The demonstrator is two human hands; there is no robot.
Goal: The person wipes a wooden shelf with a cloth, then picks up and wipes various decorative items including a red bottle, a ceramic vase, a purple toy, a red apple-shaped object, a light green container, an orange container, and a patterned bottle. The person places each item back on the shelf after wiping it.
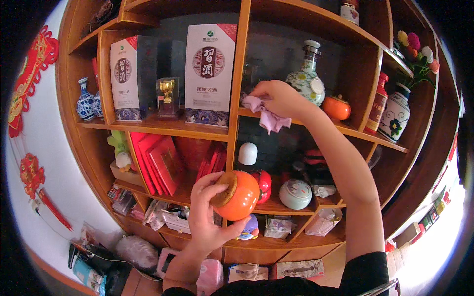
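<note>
My left hand grips an orange persimmon-shaped ceramic jar with a brown lid, tilted in front of the middle shelves. Higher up, my right hand pinches a crumpled pink cloth at the front edge of an upper shelf. Part of the cloth hangs over that edge. Just behind the right hand stands a green-and-white floral porcelain bottle. A smaller orange persimmon-shaped jar sits to the right of the bottle on the same shelf.
Two tall boxed liquor packages flank a golden trophy on the left. Below are red folders, a white dome-shaped object and a pale round lidded jar. A vase with flowers stands at the right. Bags and boxes lie low down.
</note>
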